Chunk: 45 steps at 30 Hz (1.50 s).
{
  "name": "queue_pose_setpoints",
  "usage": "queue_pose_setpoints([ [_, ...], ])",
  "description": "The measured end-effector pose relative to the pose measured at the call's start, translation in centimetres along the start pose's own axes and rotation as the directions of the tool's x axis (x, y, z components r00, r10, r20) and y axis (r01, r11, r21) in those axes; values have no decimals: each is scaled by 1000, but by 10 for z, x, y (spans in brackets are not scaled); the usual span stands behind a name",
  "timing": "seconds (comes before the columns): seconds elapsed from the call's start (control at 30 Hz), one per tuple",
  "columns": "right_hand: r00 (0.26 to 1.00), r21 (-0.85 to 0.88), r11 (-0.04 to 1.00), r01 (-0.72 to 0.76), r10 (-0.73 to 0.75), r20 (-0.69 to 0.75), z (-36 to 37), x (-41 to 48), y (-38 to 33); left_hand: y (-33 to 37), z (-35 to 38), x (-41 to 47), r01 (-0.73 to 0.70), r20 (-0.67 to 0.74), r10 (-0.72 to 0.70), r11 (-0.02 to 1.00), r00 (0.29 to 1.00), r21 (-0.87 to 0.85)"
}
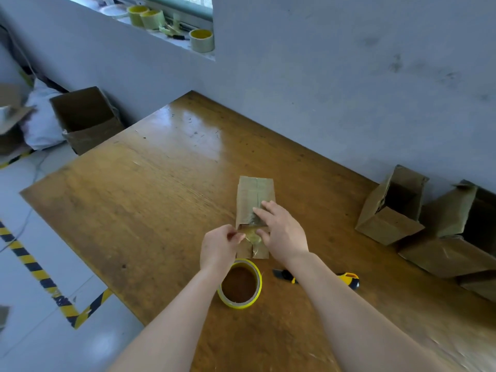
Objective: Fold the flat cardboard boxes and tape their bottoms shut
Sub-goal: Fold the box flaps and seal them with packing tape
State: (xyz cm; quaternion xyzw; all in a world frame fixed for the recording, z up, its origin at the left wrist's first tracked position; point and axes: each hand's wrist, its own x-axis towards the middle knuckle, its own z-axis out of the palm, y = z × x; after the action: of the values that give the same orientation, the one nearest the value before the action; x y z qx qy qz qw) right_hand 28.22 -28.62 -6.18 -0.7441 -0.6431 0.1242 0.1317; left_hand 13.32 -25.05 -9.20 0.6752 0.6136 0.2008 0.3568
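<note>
Box (255, 194), seemingly light and easily dented, lies mid-frame on the table (134, 210), right hand (281, 232) pressing it flat-fingered, left hand (220, 248) pinching sticky tape (252, 234); probably best steadied by its stiffer edges.

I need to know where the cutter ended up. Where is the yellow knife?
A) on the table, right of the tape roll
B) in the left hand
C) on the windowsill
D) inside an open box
A: the knife lies flat on the table, just right of the tape roll, partly hidden under the right forearm.
</note>
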Motion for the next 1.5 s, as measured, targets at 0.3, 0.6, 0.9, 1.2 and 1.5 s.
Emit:
queue_pose_setpoints([
  [0.3, 1000, -63, 998, 12, -13, -12, 2, 8, -10, 12, -5, 8, 80, 105, -109, 964, 988, 252],
  [0.6, 1000, -38, 999, -21, 20, -2, -3, 8, -12, -4, -6, -6, -400, 213, 357, 891, 909, 212],
  [0.9, 999, -6, 1000, -30, 30, 16, -2, 11, -11, 2, -11, -8, 121, 250, 7, 863, 968, -490],
  [1.2, 999, 19, 999, -37, 37, 26, -5, 11, -12, 2, -20, -5, 464, 529, -3, 485, 849, -741],
  [1.5, 997, 79, 995, -57, 53, 61, -8, 12, -11, 11, -9, -1, 475, 488, -171, 632, 856, -612],
])
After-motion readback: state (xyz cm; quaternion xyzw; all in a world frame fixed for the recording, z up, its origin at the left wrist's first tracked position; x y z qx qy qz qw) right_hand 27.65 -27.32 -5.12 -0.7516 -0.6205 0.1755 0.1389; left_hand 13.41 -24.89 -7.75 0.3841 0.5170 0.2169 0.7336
